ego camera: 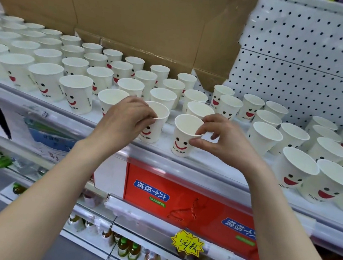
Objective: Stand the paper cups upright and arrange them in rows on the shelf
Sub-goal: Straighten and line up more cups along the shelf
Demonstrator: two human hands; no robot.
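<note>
White shelf mid-frame, cardboard, pegboard behind. Paper cups upright, empty (far-left blurry, likely same). Left hand, right hand each pinch one front-row rim.

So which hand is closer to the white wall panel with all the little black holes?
Right. The right hand, pinching a white paper smiley cup, is below-left of the white holed panel; the left hand, gripping a second paper cup, is farther left.

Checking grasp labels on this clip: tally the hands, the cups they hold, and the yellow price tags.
Hands: 2, left hand, right hand
Held cups: 2, cup in left hand, cup in right hand
Yellow price tag: 1
Total: 5
</note>
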